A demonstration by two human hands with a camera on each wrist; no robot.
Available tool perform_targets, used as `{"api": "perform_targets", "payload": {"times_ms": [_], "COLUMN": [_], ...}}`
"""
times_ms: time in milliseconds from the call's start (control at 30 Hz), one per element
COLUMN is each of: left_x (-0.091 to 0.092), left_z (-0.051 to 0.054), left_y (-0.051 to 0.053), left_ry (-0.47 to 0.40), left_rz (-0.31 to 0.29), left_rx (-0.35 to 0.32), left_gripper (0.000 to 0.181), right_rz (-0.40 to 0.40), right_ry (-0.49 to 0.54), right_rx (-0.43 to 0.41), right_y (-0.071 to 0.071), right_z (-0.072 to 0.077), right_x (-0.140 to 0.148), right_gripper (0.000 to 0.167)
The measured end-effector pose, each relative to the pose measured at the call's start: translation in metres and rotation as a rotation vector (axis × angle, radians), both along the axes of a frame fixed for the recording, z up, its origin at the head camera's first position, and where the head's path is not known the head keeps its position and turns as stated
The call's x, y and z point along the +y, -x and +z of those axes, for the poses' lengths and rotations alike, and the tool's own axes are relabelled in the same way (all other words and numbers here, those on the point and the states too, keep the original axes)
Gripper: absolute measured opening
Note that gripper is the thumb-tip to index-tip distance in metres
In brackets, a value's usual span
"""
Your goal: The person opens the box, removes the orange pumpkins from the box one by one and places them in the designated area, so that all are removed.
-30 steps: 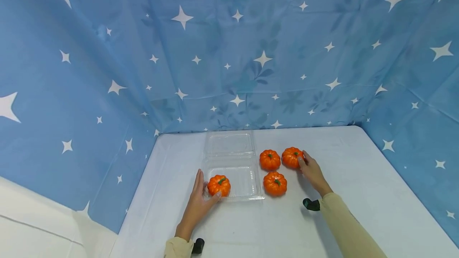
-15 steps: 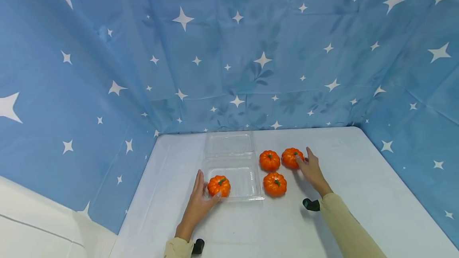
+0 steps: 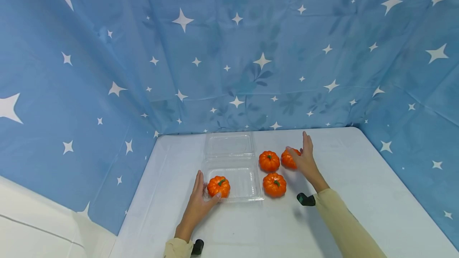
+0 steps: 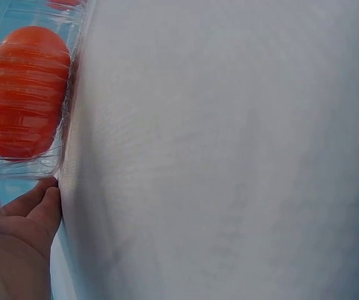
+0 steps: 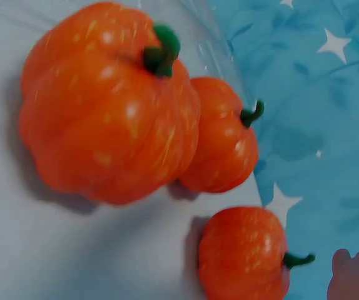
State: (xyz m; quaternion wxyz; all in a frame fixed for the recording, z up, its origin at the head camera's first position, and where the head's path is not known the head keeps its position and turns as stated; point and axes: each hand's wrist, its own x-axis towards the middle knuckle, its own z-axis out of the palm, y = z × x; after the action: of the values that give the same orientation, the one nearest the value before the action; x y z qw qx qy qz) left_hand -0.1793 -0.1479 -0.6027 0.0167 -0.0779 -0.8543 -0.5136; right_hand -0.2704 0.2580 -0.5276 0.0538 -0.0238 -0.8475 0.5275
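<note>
My left hand point(image 3: 198, 207) lies at the near-left corner of a clear plastic clamshell box point(image 3: 244, 200), fingers straight along its side and thumb near the front edge. Inside the box, at its left end, sits a small orange pumpkin point(image 3: 218, 187) with a green stem. The left wrist view shows this pumpkin point(image 4: 26, 94) through the clear wall. My right hand point(image 3: 306, 163) is raised with spread fingers over the far-right pumpkin point(image 3: 289, 158), partly hiding it. In the right wrist view only fingertips point(image 5: 358, 275) show, apart from the pumpkin there point(image 5: 245, 253).
Two more pumpkins stand right of the box: one behind point(image 3: 269, 161), one in front point(image 3: 274, 185). The box's lid point(image 3: 230, 145) lies folded back toward the curtain point(image 3: 229, 71). A white cloth covers the table point(image 3: 172, 162).
My right hand has loosened from the far-right pumpkin, its fingers spreading and rising, and shifted slightly left over it. The left hand and the box have stayed put.
</note>
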Motion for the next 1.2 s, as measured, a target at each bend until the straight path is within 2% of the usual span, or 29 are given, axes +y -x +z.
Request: {"api": "perform_targets", "payload": {"times_ms": [300, 633, 1067, 1200], "left_x": [0.001, 0.000, 0.000, 0.001], "left_z": [0.000, 0.000, 0.002, 0.002], "left_y": [0.000, 0.000, 0.000, -0.001], "left_ry": [-0.003, 0.008, 0.007, 0.010], "left_rz": [0.009, 0.012, 0.017, 0.015], "left_rx": [-0.017, -0.019, -0.040, -0.023], "left_gripper": [0.115, 0.115, 0.116, 0.115], "right_rz": [0.069, 0.193, 0.297, 0.338], "right_ry": [0.031, 0.093, 0.100, 0.124], "right_rx": [0.056, 0.114, 0.046, 0.042], "right_y": [0.001, -0.002, -0.012, -0.018], "right_z": [0.015, 0.015, 0.012, 0.009], "right_x": [-0.028, -0.057, -0.094, -0.105], "right_gripper": [0.089, 0.081, 0.080, 0.078]}}
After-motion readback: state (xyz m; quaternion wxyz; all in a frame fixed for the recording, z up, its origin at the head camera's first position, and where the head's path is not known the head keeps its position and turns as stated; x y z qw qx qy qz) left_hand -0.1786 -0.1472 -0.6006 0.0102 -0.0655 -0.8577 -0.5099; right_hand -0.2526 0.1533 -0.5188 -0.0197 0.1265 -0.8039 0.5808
